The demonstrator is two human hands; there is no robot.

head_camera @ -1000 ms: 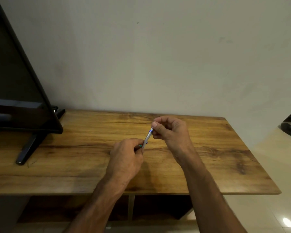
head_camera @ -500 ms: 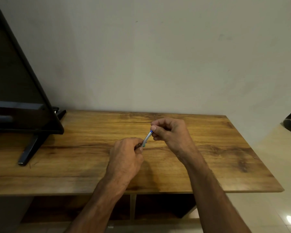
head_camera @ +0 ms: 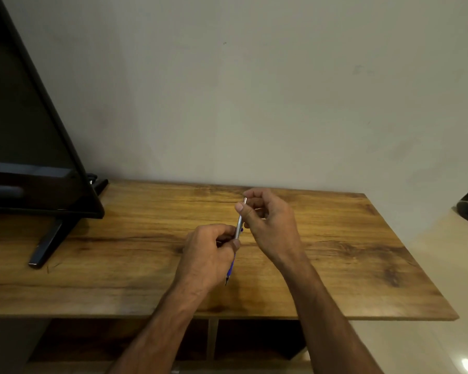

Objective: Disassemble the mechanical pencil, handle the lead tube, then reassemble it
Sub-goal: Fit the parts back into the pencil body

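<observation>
So both hands are up over the middle of the wooden desk [head_camera: 335, 252], working on the pencil [head_camera: 238, 228]. The left hand [head_camera: 210, 255] is wrapped around the lower half, fingers curled tight on it, and the blue tip end pokes out below the fist pointing down toward the near edge of the desk. The right hand [head_camera: 268, 222] pinches the top of the silver part between thumb and fingertips, with the very end sticking out just above the thumb. The pencil sits nearly upright, tilted a little to the right, and it isn't touching the desk at all. Can't tell whether the silver section is the lead tube sliding out or just the barrel, it's too small to make out.

Off to the left there's a dark TV [head_camera: 33, 130] on its black stand [head_camera: 45, 244], well away from the hands. Plain wall [head_camera: 254, 90] behind the desk, open shelf spaces underneath it.
</observation>
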